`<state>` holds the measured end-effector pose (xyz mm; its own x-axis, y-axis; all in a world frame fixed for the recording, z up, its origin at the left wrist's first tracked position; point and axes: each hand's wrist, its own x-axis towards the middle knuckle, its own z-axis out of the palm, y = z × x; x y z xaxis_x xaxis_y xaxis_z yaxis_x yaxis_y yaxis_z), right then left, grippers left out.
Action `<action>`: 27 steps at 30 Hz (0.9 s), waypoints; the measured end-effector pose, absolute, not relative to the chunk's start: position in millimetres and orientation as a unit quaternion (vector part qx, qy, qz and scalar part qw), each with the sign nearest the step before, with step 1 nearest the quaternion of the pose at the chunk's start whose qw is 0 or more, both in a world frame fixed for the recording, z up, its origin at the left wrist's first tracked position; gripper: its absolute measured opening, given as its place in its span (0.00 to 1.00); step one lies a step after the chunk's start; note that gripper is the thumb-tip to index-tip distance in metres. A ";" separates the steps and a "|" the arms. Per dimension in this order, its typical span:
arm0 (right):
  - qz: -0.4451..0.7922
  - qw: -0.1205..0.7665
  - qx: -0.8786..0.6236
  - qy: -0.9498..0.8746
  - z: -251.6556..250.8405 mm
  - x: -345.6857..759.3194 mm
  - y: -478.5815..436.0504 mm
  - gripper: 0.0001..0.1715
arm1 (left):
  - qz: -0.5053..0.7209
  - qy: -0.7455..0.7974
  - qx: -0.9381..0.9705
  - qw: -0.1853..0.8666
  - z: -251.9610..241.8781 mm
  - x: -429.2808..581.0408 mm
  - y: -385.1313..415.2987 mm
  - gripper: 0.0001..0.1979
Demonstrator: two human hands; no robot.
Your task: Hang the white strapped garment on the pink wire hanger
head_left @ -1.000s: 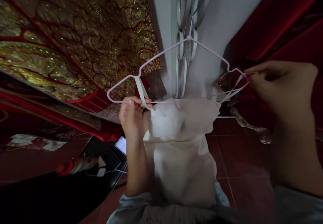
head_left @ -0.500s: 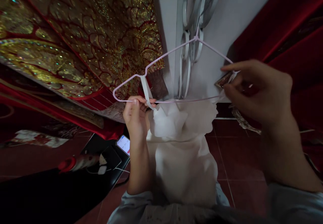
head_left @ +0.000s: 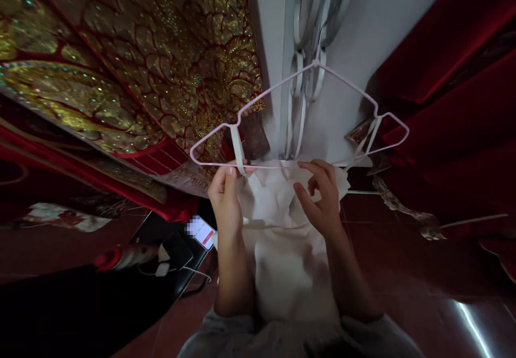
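Observation:
A pale pink clothes hanger (head_left: pixel 278 88) faces me, its hook up among the fittings on the wall. From its two notches hang the straps of a white garment (head_left: pixel 282 272) with a scalloped top edge; its left strap (head_left: pixel 237 145) is flat and its right strap (head_left: pixel 373 135) looks slightly twisted. My left hand (head_left: pixel 226 191) pinches the hanger's bottom bar beside the left strap. In front of the garment's top is my right hand (head_left: pixel 320 197), thumb and fingers apart, with the index fingertip close to the bottom bar; whether it touches cannot be made out.
A gold-sequinned red garment (head_left: pixel 193 51) hangs at the left, and dark red cloth (head_left: pixel 455 105) at the right. Looped white bands (head_left: pixel 298 78) hang on the wall. On a black surface at lower left are a lit phone (head_left: pixel 202 233) and a red-capped bottle (head_left: pixel 121 257).
My right hand has left the hanger's right end and moved left to the garment's top. The right strap is uncovered. The hanger and my left hand have shifted slightly right.

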<state>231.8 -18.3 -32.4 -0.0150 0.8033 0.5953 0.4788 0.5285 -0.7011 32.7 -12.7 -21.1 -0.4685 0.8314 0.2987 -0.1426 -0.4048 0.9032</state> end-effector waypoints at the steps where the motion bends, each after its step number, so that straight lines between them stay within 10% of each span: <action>1: 0.155 0.546 -0.461 -0.682 -36.3 225.0 -18.7 0.21 | 0.721 0.456 0.415 0.317 -18.8 33.1 -18.8 0.20; 11: 0.189 0.565 -0.447 -0.667 -43.2 230.5 8.0 0.19 | 0.737 0.321 0.442 0.398 51.2 0.8 -32.7 0.21; 18: 0.178 0.558 -0.445 -0.677 -43.3 229.1 -2.0 0.20 | 0.850 0.372 0.310 0.206 9.7 -16.1 -6.1 0.18; 21: 0.189 0.549 -0.450 -0.678 -40.5 224.1 -4.0 0.21 | 0.813 0.399 0.311 0.289 -11.5 5.1 -7.6 0.08; 27: 0.155 0.588 -0.426 -0.670 -42.5 231.1 -12.7 0.20 | 0.785 0.343 0.341 0.387 -1.7 53.7 -13.6 0.20</action>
